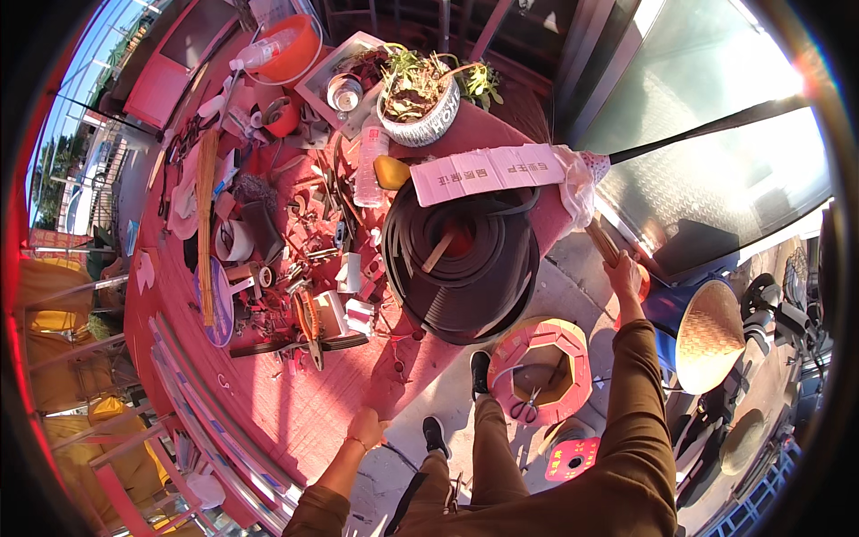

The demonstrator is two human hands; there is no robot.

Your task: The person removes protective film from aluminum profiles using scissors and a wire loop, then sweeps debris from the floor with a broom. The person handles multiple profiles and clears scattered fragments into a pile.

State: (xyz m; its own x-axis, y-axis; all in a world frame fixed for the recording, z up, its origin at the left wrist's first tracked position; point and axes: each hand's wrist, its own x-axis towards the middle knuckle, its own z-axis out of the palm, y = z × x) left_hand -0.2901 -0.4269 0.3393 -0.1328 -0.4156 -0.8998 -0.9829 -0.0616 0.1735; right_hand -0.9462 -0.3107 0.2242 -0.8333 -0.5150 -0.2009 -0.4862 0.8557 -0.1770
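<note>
My right hand [624, 274], arm stretched out to the right, grips a bundle of thin wooden sticks or a handle [602, 240] beside the glass panel. Down at the near edge of the red table [268, 416], my left hand [366, 428] is curled, and something thin and dark seems to pass by it; what it holds is unclear. Between the hands lies a large coil of black rubber strip [463, 268] with a flat wooden stick on it. Orange-handled pliers [310, 329] and small scissors [399, 366] lie on the table left of the coil.
A potted plant [419, 107], a plastic bottle [371, 161] and a pink cardboard piece [486, 173] stand or lie behind the coil. An orange bucket [288, 50] is at the back left. On the floor are a pink cardboard ring [570, 376] with scissors and a straw hat [711, 335] on a blue container.
</note>
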